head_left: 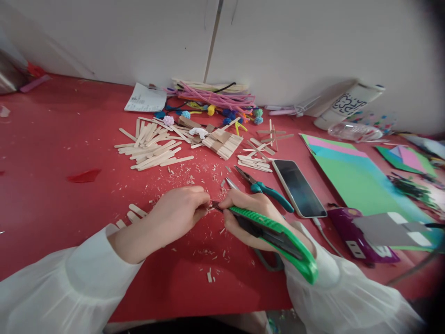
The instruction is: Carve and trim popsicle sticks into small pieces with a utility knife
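My right hand (pixel 252 215) grips a green utility knife (pixel 278 234) near its front, with the handle running back over the wrist. The dark blade end points left and meets the fingertips of my left hand (pixel 186 206). That hand is closed in a pinch; whatever small piece lies in it is mostly hidden by the fingers. Wood shavings (pixel 194 178) are scattered around both hands. Beside my left forearm lie a few wooden craft sticks (pixel 137 211). Scissors (pixel 267 260) lie partly covered under my right hand. Pliers with teal handles (pixel 271 191) rest just beyond it.
Loose craft sticks (pixel 153 146) and a banded bundle (pixel 222 143) lie ahead on the red table (pixel 45 199). Pink pipe cleaners (pixel 215 99) are behind. To the right are a phone (pixel 299 188), coloured sheets (pixel 351 174), a purple packet (pixel 358 234) and a leaning cup (pixel 349 104).
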A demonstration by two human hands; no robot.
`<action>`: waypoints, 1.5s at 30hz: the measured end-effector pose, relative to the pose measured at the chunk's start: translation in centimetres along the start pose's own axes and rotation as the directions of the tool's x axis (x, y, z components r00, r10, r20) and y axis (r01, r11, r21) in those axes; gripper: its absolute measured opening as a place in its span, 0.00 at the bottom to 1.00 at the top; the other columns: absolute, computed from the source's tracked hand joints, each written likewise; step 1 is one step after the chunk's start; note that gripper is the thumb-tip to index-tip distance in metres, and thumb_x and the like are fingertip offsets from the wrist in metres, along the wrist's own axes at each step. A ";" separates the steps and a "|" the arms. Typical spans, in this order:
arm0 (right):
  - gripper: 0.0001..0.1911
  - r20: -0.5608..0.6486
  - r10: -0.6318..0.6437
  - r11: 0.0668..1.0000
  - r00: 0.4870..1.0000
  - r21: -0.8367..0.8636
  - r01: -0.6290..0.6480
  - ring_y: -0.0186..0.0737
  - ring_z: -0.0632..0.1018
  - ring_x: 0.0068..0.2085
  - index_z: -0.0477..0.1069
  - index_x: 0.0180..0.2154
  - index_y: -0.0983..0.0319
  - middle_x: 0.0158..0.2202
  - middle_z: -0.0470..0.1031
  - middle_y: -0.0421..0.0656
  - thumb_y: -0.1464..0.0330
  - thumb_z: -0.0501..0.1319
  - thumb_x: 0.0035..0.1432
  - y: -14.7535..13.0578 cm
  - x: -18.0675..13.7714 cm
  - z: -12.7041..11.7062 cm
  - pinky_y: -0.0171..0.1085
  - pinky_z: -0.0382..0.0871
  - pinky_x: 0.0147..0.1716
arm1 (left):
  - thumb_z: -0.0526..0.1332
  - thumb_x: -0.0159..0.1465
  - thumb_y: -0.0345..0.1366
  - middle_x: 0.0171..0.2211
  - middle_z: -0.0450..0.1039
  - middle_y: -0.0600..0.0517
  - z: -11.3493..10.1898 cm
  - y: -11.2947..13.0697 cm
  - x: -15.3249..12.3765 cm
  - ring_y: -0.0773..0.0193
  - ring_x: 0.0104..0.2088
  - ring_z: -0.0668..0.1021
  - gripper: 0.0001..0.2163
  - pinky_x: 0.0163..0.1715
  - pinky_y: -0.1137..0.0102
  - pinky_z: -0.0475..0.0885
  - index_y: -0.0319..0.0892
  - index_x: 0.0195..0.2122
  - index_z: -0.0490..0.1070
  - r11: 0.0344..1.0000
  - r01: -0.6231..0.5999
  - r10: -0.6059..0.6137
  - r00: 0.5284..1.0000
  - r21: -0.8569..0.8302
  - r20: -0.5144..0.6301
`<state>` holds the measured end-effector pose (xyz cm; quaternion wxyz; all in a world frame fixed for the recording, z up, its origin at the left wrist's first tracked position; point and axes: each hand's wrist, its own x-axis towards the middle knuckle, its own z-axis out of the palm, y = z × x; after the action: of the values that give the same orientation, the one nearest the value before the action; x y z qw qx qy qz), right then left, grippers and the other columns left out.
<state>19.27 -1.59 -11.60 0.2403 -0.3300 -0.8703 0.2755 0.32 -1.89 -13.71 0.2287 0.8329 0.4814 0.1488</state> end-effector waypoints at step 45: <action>0.07 -0.058 -0.007 0.999 0.998 0.048 0.010 0.25 0.64 0.17 0.63 0.33 0.60 0.18 0.63 0.32 0.76 0.54 0.51 0.9 -0.3 0.3 0.27 0.57 0.17 | 0.56 0.60 0.28 0.23 0.64 0.55 0.0 0.2 0.1 0.67 0.25 0.68 0.10 0.24 0.73 0.56 0.41 0.21 0.63 1.000 0.023 -0.022 0.999 0.020 -0.024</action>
<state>19.68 -1.33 -12.52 0.2744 -0.3284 -0.8575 0.2858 0.48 -1.92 -13.56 0.2163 0.8280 0.4948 0.1512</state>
